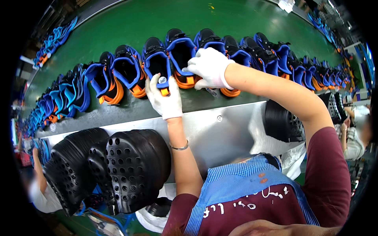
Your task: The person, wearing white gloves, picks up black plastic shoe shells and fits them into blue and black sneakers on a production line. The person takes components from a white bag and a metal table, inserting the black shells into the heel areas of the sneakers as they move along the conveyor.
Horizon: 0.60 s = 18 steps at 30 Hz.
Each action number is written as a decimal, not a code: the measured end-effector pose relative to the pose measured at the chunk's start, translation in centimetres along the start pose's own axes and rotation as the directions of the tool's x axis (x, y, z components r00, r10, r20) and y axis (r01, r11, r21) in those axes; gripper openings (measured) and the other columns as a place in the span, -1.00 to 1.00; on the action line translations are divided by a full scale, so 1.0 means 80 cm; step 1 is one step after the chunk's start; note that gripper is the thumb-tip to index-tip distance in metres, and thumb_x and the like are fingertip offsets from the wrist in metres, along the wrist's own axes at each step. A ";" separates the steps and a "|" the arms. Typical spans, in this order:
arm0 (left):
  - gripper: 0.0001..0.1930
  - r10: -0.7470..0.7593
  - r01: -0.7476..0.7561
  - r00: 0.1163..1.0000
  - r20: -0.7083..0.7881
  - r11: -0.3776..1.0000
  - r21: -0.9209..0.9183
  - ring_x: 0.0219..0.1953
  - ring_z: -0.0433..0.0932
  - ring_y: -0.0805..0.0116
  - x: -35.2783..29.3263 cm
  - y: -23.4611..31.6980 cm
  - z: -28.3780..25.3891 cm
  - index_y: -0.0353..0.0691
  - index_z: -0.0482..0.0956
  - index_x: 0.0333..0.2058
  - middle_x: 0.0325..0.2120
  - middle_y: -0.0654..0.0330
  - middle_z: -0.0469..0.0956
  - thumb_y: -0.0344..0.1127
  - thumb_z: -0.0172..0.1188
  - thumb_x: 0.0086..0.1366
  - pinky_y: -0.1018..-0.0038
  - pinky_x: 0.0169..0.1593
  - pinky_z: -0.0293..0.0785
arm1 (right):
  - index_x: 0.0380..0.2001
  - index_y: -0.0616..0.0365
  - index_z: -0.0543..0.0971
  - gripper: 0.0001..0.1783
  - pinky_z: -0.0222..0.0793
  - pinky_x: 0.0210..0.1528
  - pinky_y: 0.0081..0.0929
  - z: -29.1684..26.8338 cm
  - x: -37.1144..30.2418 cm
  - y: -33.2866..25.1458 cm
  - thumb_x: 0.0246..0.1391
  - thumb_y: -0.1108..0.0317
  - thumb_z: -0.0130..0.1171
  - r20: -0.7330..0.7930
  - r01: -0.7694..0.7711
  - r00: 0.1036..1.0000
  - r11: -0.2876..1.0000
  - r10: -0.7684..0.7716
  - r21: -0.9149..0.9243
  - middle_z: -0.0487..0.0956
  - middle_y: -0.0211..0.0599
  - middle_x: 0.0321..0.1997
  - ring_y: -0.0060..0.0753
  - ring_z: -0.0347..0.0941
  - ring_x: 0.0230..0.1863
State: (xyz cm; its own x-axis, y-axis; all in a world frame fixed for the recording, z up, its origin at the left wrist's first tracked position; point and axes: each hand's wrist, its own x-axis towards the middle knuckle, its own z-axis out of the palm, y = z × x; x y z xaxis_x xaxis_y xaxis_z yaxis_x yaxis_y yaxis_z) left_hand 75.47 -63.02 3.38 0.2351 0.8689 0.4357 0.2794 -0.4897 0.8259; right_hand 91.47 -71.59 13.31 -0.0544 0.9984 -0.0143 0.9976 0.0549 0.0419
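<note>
A row of black sneakers with blue collars and orange soles stands on the green surface, heels toward me. My left hand (pixel 164 97), in a white glove, is closed around the heel of one sneaker (pixel 156 53). A round white sticker (pixel 162 80) shows inside that heel. My right hand (pixel 210 69), also gloved in white, bends its fingers over the collar edge of the neighbouring sneaker (pixel 181 52) on the right. Its fingertips are at the inside of the heel, where a pale sticker partly shows. The two sneakers stand side by side.
Stacks of nested black moulded pieces with round holes (pixel 136 169) stand at the near left, and another stack (pixel 281 122) at the right. A metal ledge (pixel 204 126) runs between me and the sneakers. Other people work at both sides; a forearm (pixel 345 135) shows at right.
</note>
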 end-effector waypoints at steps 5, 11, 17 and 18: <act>-0.69 -0.019 0.018 0.997 0.071 1.000 0.019 0.09 0.43 -0.09 -0.012 0.018 -0.004 -0.19 0.61 -0.21 0.03 -0.17 0.44 -0.22 0.38 0.09 0.18 0.19 0.32 | -0.28 0.02 0.65 -0.71 0.37 -0.01 -0.29 -0.004 -0.032 0.006 -0.11 0.18 0.25 0.077 -0.019 0.997 1.000 0.017 0.020 0.61 -0.43 -0.20 -0.25 0.47 -0.10; -0.63 0.152 -0.186 0.973 0.176 0.963 0.197 0.08 0.40 -0.05 -0.057 0.077 0.035 -0.20 0.61 -0.14 -0.03 -0.14 0.47 -0.15 0.37 0.12 0.16 0.21 0.26 | -0.20 0.03 0.62 -0.70 0.40 -0.02 -0.25 -0.029 -0.111 0.039 0.00 0.16 0.22 0.146 -0.133 0.979 0.989 0.140 -0.058 0.60 -0.28 -0.18 -0.18 0.47 -0.07; -0.42 0.088 -0.086 0.982 0.169 0.996 -0.021 0.16 0.36 0.08 -0.071 0.051 0.017 -0.33 0.34 0.20 0.12 -0.06 0.37 -0.35 0.28 0.23 0.24 0.24 0.27 | -0.22 0.10 0.61 -0.69 0.46 -0.11 -0.22 -0.175 -0.311 0.042 0.01 0.18 0.24 -0.006 -0.478 0.878 0.876 0.479 0.072 0.60 -0.20 -0.25 -0.12 0.53 -0.16; -0.39 -0.026 0.051 0.977 0.209 0.992 -0.114 0.16 0.37 0.11 -0.072 0.047 0.010 -0.32 0.28 0.26 0.15 -0.08 0.34 -0.35 0.25 0.26 0.26 0.21 0.32 | -0.19 0.09 0.62 -0.69 0.45 -0.09 -0.24 -0.190 -0.355 0.043 0.00 0.20 0.26 -0.105 -0.575 0.805 0.812 0.584 0.104 0.60 -0.22 -0.24 -0.11 0.52 -0.15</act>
State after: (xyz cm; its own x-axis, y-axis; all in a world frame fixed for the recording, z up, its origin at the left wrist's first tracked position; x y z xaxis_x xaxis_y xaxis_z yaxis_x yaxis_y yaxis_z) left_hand 75.86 -69.93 3.66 0.4175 0.8469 0.3295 0.1830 -0.4335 0.8824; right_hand 95.81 -99.57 29.05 0.5339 0.8373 0.1175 0.8454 -0.5305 -0.0615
